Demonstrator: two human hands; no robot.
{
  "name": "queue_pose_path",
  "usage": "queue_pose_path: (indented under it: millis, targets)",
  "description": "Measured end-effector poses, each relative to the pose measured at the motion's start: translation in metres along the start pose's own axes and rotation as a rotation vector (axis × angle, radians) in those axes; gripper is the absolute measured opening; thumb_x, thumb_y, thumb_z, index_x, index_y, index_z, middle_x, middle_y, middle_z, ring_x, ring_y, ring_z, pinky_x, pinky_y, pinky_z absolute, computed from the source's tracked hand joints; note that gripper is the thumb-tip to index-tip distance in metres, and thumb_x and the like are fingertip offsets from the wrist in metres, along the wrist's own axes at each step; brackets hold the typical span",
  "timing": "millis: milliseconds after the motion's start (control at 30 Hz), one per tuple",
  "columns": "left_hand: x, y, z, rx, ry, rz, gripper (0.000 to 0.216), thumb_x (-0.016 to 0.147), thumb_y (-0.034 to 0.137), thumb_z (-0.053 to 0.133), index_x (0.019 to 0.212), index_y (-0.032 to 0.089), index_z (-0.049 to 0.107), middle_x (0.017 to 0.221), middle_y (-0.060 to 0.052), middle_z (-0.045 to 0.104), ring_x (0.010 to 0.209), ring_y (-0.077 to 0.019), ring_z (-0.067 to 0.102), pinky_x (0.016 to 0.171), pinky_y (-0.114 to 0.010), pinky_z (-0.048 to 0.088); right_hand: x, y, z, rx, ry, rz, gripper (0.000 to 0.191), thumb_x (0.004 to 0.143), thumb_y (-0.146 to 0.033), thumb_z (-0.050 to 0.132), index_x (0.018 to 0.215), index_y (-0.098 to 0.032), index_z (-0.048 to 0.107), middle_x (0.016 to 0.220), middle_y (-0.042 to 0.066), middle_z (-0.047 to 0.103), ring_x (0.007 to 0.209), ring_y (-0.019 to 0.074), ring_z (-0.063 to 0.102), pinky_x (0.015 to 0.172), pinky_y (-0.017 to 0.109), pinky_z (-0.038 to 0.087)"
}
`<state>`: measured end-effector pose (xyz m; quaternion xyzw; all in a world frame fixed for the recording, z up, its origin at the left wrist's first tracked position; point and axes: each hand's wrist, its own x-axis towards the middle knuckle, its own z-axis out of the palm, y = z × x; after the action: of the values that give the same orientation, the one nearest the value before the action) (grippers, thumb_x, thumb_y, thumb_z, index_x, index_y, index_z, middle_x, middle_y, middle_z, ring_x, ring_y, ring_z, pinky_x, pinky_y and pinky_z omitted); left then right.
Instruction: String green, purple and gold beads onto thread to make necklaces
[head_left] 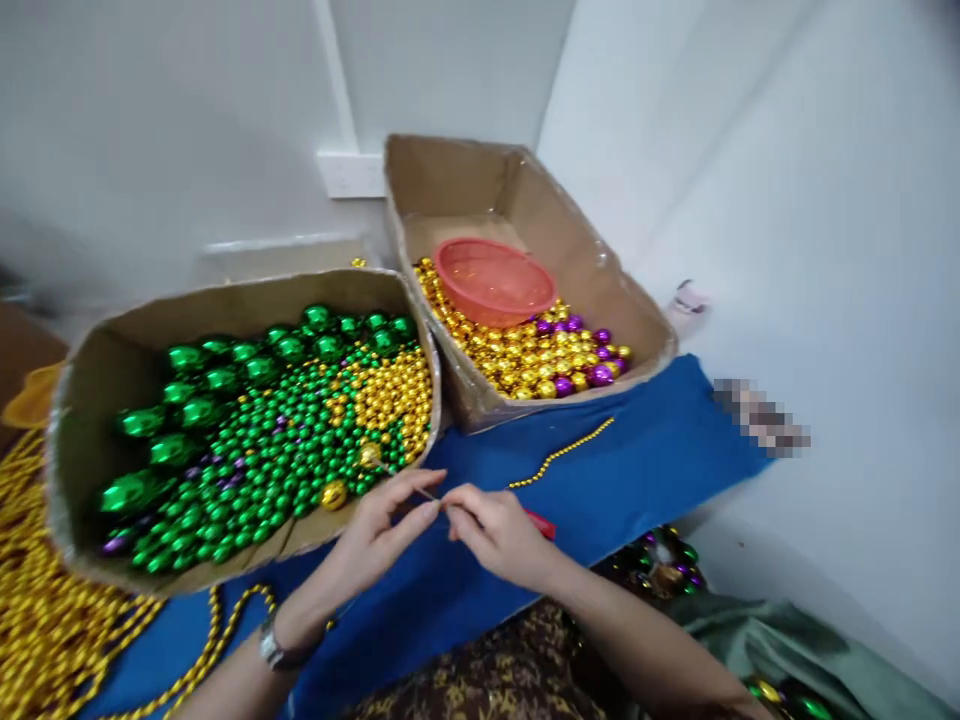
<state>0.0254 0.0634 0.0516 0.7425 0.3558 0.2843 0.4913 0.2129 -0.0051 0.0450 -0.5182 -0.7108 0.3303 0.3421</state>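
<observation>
Both hands meet over the blue cloth [480, 460], at the front edge of the left cardboard box [247, 295]. My right hand [499, 530] pinches a thin string or wire [409, 482] between thumb and forefinger. Opposite it, my left hand [386, 525] has its thumb tip on the same strand, the forefinger stretched just above; its other fingers are partly hidden. The strand runs up-left towards a large gold bead [370, 454] over the box; whether they are joined is unclear. A red object [541, 524] shows partly behind my right hand.
The left box holds green beads [277, 460] and smaller gold ones [394, 395]. In the right box [630, 320], a red basket [495, 280] sits on gold and purple beads [525, 355]. A short gold bead strand [562, 455] lies on the cloth; long gold strands [52, 590] heap at left.
</observation>
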Motion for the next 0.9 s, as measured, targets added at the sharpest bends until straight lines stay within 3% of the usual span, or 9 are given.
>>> queue_pose_path:
  millis: [100,200,267,333,367,433,533,700,900]
  targets:
    - [0.006,-0.008,0.027,-0.214,0.034,-0.107,0.03,0.088,0.041,0.057,0.104,0.02,0.071,0.109,-0.008,0.072,0.103,-0.0221,0.066,0.093,-0.034,0.052,0.003,0.002,-0.014,-0.194,-0.036,-0.093,0.022,0.099,-0.029,0.041,0.101,-0.021,0.061,0.086,0.002,0.071,0.076,0.0124,0.067,0.07,0.022,0.049]
    - [0.007,-0.018,0.039,-0.441,0.142,-0.253,0.035,0.087,0.048,0.057,0.097,0.018,0.07,0.102,-0.009,0.073,0.098,-0.0233,0.068,0.091,-0.036,0.053,0.011,0.007,-0.071,-0.445,-0.024,-0.179,0.025,0.096,-0.039,0.046,0.107,-0.024,0.064,0.109,0.004,0.07,0.095,0.0154,0.066,0.08,0.025,0.05]
    - [0.007,-0.022,0.041,-0.523,0.184,-0.325,0.037,0.086,0.051,0.059,0.094,0.016,0.068,0.09,-0.008,0.073,0.09,-0.0226,0.069,0.086,-0.036,0.055,0.022,0.014,-0.13,-0.618,0.118,-0.051,0.031,0.099,-0.038,0.04,0.113,-0.021,0.062,0.111,0.007,0.069,0.1,0.017,0.065,0.086,0.028,0.049]
    - [0.006,-0.023,0.043,-0.538,0.167,-0.347,0.037,0.085,0.051,0.06,0.093,0.016,0.066,0.076,-0.005,0.069,0.078,-0.0198,0.067,0.079,-0.033,0.055,0.037,0.027,-0.189,-0.86,0.193,0.184,0.035,0.098,-0.04,0.041,0.118,-0.019,0.061,0.115,0.011,0.067,0.105,0.0227,0.063,0.084,0.033,0.048]
    - [0.006,-0.023,0.044,-0.542,0.154,-0.339,0.036,0.085,0.051,0.06,0.093,0.016,0.065,0.069,-0.002,0.066,0.072,-0.018,0.064,0.075,-0.032,0.055,0.045,0.036,-0.214,-0.965,0.165,0.319,0.037,0.095,-0.044,0.045,0.118,-0.019,0.061,0.115,0.013,0.066,0.104,0.0259,0.062,0.081,0.034,0.048]
    - [0.007,-0.022,0.047,-0.554,0.132,-0.327,0.036,0.085,0.052,0.059,0.091,0.017,0.064,0.061,0.001,0.058,0.062,-0.0152,0.058,0.067,-0.029,0.053,0.059,0.055,-0.246,-1.049,-0.045,0.5,0.043,0.09,-0.05,0.053,0.116,-0.018,0.061,0.113,0.015,0.066,0.099,0.0285,0.064,0.075,0.034,0.048]
    - [0.006,-0.022,0.049,-0.558,0.136,-0.352,0.038,0.084,0.054,0.059,0.089,0.017,0.064,0.057,0.002,0.053,0.057,-0.0142,0.053,0.061,-0.028,0.051,0.071,0.075,-0.26,-1.023,-0.256,0.503,0.037,0.085,-0.045,0.061,0.108,-0.016,0.064,0.106,0.013,0.069,0.096,0.0251,0.064,0.077,0.03,0.046]
    - [0.001,-0.028,0.046,-0.546,0.145,-0.436,0.04,0.08,0.055,0.064,0.089,0.016,0.065,0.058,0.002,0.053,0.059,-0.0147,0.053,0.066,-0.03,0.053,0.076,0.076,-0.255,-0.96,-0.367,0.348,0.028,0.083,-0.019,0.056,0.109,-0.019,0.067,0.116,0.008,0.067,0.103,0.0195,0.062,0.085,0.026,0.043]
    - [0.003,-0.024,0.053,-0.605,0.17,-0.486,0.038,0.08,0.055,0.064,0.087,0.017,0.065,0.056,0.003,0.051,0.056,-0.0131,0.05,0.062,-0.027,0.05,0.096,0.066,-0.231,-1.037,-0.569,0.394,0.044,0.083,-0.047,0.061,0.119,-0.023,0.066,0.113,0.009,0.07,0.101,0.0249,0.065,0.079,0.031,0.047]
